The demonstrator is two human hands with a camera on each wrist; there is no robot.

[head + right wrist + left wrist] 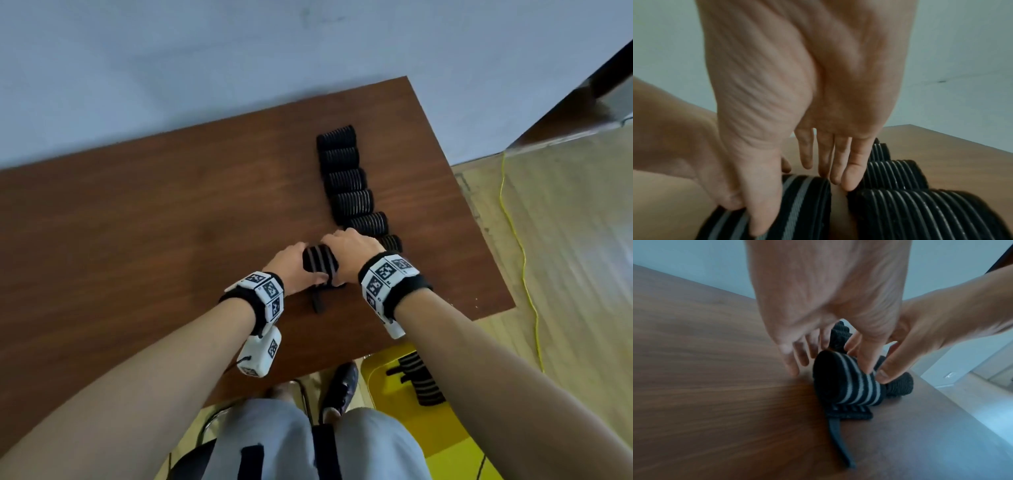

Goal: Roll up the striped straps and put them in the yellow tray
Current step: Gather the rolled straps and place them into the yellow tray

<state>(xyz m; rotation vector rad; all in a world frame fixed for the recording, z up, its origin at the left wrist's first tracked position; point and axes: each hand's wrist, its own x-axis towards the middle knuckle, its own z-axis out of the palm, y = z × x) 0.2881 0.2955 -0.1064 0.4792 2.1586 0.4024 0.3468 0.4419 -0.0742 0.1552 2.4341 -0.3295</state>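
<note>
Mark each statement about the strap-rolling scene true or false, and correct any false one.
1. Both hands are on one strap roll. True: the left hand and right hand work the same striped strap on the table.
2. The strap being rolled is already in the yellow tray. False: it lies on the table; the yellow tray sits below the table's edge.
3. A row of finished rolls lies on the table beyond the right hand. True.
4. The yellow tray holds no straps. False: striped straps lie in it.
5. A thin black tail trails from the roll. True.
</note>
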